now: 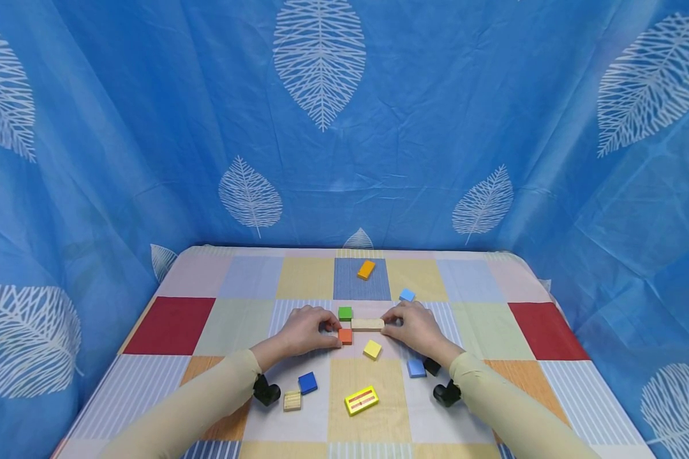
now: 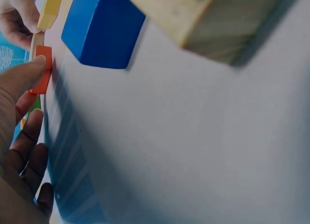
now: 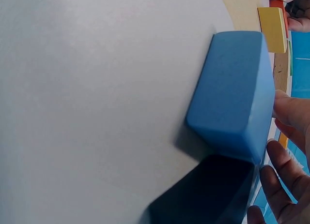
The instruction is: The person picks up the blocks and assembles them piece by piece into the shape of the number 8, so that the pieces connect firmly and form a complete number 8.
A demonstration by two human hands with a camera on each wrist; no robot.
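Note:
Between thumb and index finger, my left hand (image 1: 305,329) pinches a small orange-red block (image 1: 346,336). My right hand (image 1: 416,325) grips the right end of a long, plain wooden block (image 1: 367,325), which lies crosswise with its left end beside the orange-red block. Just behind that end sits a green block (image 1: 345,313). A yellow block (image 1: 372,349) lies in front of the wooden one. In the left wrist view, the thumb presses on the orange-red block (image 2: 43,71). The right wrist view has the thumb at the wooden block (image 3: 280,71), partly hidden behind a light blue block (image 3: 230,83).
An orange block (image 1: 366,269) and a light blue block (image 1: 407,294) lie farther back. Nearer stand a dark blue block (image 1: 307,382), a grooved wooden block (image 1: 292,401) and a yellow striped block (image 1: 362,401). By the right wrist are another light blue block (image 1: 416,368) and a black block (image 1: 432,366).

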